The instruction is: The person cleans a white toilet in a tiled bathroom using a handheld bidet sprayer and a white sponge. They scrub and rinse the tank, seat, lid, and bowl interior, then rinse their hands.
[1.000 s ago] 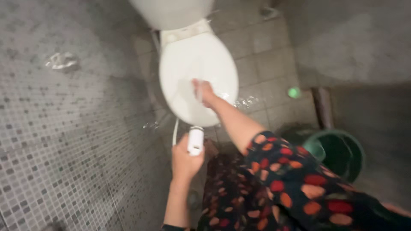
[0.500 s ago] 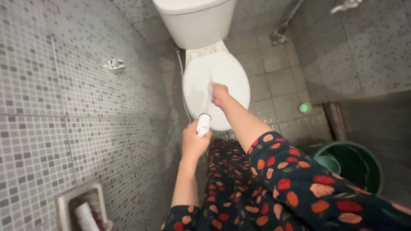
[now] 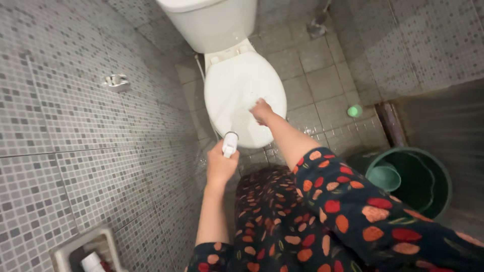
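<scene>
Head view looks down on a white oval plastic toilet lid (image 3: 237, 95), shut over the bowl below the white cistern (image 3: 209, 22). Right hand (image 3: 262, 111) rests on the lid's front edge; whether its grip is closed around anything cannot be told. Left hand (image 3: 219, 163) has its grip wrapped around a small white spray nozzle (image 3: 230, 143), held just before the lid's front edge. A green plastic bucket (image 3: 421, 176) stands on the grey tiled floor (image 3: 322, 75) to the right.

A green bucket (image 3: 418, 181) stands right; a small green ball (image 3: 355, 111) lies on the floor.
</scene>
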